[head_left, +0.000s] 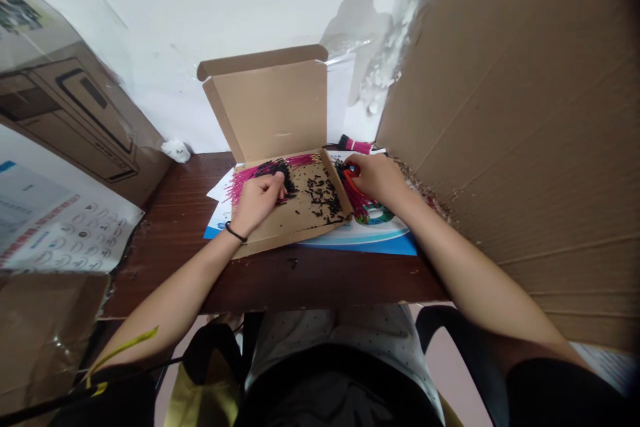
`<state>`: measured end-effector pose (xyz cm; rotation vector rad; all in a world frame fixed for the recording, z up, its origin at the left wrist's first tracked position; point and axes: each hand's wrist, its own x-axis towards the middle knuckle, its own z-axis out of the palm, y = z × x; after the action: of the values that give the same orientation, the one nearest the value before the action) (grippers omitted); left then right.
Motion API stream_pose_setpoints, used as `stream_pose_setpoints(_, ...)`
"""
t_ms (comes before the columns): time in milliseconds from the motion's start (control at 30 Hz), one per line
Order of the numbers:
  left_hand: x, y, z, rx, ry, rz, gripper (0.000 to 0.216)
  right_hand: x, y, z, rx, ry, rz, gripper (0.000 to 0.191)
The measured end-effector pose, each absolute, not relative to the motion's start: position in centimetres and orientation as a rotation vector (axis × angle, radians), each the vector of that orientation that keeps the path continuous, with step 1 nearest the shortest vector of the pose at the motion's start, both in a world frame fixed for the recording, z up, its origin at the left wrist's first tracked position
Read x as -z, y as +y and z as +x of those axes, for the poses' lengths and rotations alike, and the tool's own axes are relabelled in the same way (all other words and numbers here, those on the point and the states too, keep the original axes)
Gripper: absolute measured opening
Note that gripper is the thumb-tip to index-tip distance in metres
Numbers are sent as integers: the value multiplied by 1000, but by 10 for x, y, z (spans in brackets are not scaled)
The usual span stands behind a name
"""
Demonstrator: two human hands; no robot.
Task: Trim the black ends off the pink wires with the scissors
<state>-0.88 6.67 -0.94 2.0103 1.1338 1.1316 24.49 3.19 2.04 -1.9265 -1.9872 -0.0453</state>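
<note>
An open cardboard box [300, 213] with its lid raised lies on the table, holding thin pink wires [240, 186] with black ends. Small black tube pieces [323, 197] are scattered in its right half. Over the wires, my left hand [260, 199] is closed, thumb against curled fingers; whatever it pinches is hidden. My right hand [379, 177] is just outside the box's right wall, its fingers closed around an orange-red tool [351, 178] whose kind I cannot make out. Beneath that hand lies another bunch of pink wires [357, 204] with black ends.
A bound pink-and-black bundle [356, 144] lies by the wall behind my right hand. Blue-and-white printed sheets [370, 240] lie under the box. A tall cardboard panel [525, 114] borders the right side; a printed carton [85, 107] stands left. The dark table edge [325, 304] is in front.
</note>
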Motion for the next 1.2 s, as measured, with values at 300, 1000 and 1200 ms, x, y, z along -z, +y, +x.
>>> stream_pose_setpoints(300, 11, 62, -20, -576, 1257, 2758, 10, -10, 30, 235, 175, -2134, -2073, 37)
stream_pose_setpoints(1000, 43, 45, 29, -1162, 600, 1433, 28, -14, 18, 214, 199, -2234, -2012, 35)
stream_pose_setpoints(1200, 45, 44, 23, -1126, 696, 1411, 27, -11, 14, 206, 288, -2177, -1968, 31)
